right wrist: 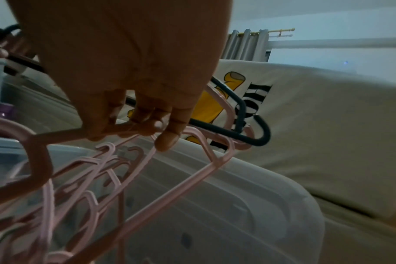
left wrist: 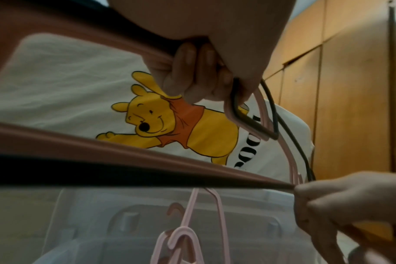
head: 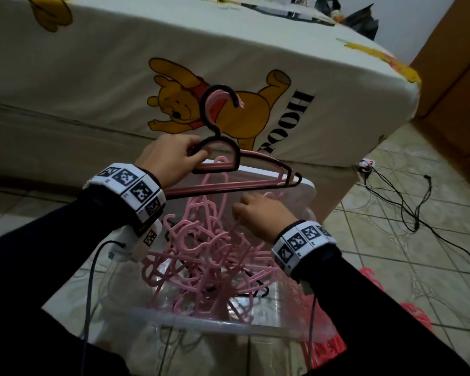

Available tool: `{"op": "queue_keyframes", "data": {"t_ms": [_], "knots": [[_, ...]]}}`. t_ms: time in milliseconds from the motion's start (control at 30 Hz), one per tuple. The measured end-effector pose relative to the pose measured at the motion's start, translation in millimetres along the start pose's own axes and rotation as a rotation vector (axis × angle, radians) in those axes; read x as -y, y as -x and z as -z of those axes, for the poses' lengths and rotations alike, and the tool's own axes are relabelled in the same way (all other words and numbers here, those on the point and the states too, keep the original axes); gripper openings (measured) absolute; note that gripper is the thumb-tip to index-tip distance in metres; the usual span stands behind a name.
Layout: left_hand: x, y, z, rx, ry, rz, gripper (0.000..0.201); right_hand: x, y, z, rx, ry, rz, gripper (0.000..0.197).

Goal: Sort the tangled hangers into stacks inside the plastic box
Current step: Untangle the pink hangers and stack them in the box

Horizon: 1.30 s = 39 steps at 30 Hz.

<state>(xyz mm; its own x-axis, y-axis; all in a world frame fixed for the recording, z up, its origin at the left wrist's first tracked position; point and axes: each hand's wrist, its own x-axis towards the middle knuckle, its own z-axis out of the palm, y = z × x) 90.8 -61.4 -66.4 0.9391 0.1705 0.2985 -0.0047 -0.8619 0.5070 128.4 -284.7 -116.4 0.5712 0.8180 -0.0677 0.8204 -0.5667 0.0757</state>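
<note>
My left hand (head: 171,158) grips a small bundle of hangers, a black one (head: 220,142) with pink ones behind it, by the left shoulder and holds it upright above the clear plastic box (head: 201,321). In the left wrist view its fingers (left wrist: 192,76) curl round the same black and pink bars. Inside the box lies a tangled heap of pink hangers (head: 209,253), some hooked up onto the raised bundle. My right hand (head: 258,213) reaches into the tangle, and in the right wrist view its fingers (right wrist: 147,123) pinch a pink hanger (right wrist: 192,175).
A bed with a cartoon-bear sheet (head: 228,77) stands just behind the box. Black cables (head: 407,202) and a power strip (head: 365,164) lie on the tiled floor at the right. Red plastic items (head: 415,313) lie right of the box. A wooden wardrobe (head: 456,63) is far right.
</note>
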Motion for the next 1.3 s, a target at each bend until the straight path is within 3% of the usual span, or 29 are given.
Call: {"op": "queue_keyframes", "data": {"t_ms": [133,367,500,667,800,1000,1167,1300], "knots": [[-5.1,0.1,-1.4,-0.066,-0.056,-0.048,0.030,6.9,-6.6,-2.1,-0.004,-0.090,0.002,0.023],[-4.5,-2.0,4.1,-0.120,-0.008,0.030,0.035,-7.8,-3.7,0.1,0.040,-0.234,-0.132,0.019],[2.5,0.3,5.3,-0.008,-0.026,0.072,0.038,-26.2,-0.5,13.9,-0.077,-0.386,-0.243,0.014],[1.0,4.5,2.2,0.178,0.117,0.077,0.039,-38.3,1.5,27.3,-0.248,-0.598,-0.339,0.009],[-2.8,6.8,-3.0,0.271,0.099,0.024,0.066,-36.8,1.4,33.1,-0.336,-0.655,-0.347,0.008],[1.6,4.4,-3.8,0.239,-0.009,-0.065,0.034,-32.4,-0.6,31.5,-0.437,-0.681,-0.341,0.006],[1.2,4.9,-9.4,0.161,-0.279,-0.120,0.034,-32.8,-2.9,24.5,-0.578,-0.534,-0.333,0.020],[4.0,3.3,-11.2,0.109,-0.387,-0.130,0.030,-22.5,-3.1,16.6,-0.501,-0.482,-0.295,0.020]]}}
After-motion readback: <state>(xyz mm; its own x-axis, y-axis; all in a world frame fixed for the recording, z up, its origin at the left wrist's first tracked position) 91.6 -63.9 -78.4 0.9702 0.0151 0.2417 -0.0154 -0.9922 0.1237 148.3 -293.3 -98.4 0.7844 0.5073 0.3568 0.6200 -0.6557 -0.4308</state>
